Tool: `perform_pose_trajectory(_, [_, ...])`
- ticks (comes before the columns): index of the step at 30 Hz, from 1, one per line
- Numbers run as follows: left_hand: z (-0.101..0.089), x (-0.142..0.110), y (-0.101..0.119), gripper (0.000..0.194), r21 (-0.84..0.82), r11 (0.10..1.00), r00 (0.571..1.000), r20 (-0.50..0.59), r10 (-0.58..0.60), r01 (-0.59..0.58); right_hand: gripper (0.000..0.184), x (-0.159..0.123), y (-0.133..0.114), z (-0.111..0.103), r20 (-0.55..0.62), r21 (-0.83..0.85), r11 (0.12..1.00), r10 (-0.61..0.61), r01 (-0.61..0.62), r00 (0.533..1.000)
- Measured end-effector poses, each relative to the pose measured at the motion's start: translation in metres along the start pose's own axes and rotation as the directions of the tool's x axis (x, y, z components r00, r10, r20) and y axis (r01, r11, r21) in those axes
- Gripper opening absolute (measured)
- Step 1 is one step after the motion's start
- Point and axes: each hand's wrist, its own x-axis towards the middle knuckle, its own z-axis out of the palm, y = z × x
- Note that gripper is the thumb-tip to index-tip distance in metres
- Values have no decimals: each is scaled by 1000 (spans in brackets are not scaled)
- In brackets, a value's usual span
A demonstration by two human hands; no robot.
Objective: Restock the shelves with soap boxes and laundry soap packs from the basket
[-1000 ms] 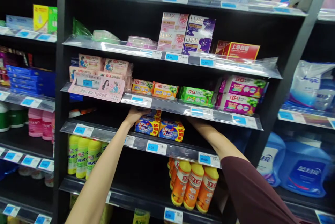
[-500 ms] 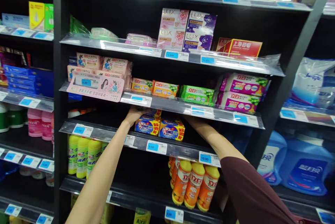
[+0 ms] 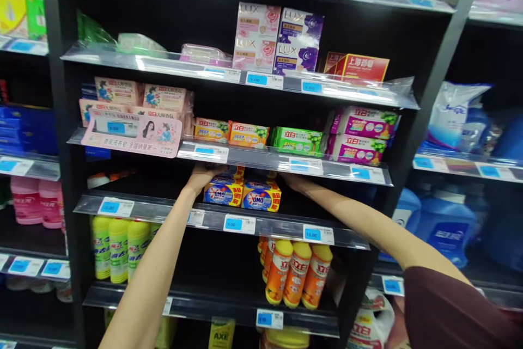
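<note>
Both my arms reach into a black shop shelf. My left hand (image 3: 203, 176) rests against the left side of the yellow and blue OMO soap packs (image 3: 242, 194), its fingers hidden under the shelf above. My right hand (image 3: 291, 180) lies at the packs' right side, with only its heel showing; its fingers are hidden too. The packs sit side by side behind a clear shelf rail with a blue 9.00 price tag (image 3: 239, 224).
The shelf above (image 3: 286, 161) holds orange, green and purple soap bars. Orange bottles (image 3: 297, 273) and yellow-green bottles (image 3: 118, 246) stand on the shelf below. Pink and purple LUX boxes (image 3: 278, 38) sit higher up. Blue detergent jugs (image 3: 445, 226) fill the right bay.
The view has swung right and a little down, so the shelves sit further left in the picture. My right arm shows more bare forearm. Both hands stay by the OMO packs.
</note>
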Motion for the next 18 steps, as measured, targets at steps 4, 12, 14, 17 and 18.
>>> perform_pose_trajectory(4, [0, 0, 1, 67, 8, 1000, 1000, -3, -8, 8, 57, -18, 8, -12, 58, 199, 976, 78, -88, 995])
perform_pose_trajectory(12, [1, 1, 0, 76, -7, 1000, 999, -31, -20, 19, 60, -39, -10, -6, 170, 505, 839, 133, -202, 977])
perform_pose_trajectory(14, [1, 1, 0, 78, -22, 999, 1000, -15, -24, 24, 62, -40, -12, -3, 180, 498, 842, 135, -208, 974])
perform_pose_trajectory(17, [0, 2, -2, 78, -35, 999, 999, -5, -36, 36, 62, -43, -13, -1, 191, 510, 840, 100, -186, 976])
perform_pose_trajectory(18, [-1, 2, -3, 79, -35, 999, 999, -9, -42, 41, 61, -44, -13, -1, 195, 521, 836, 78, -171, 978])
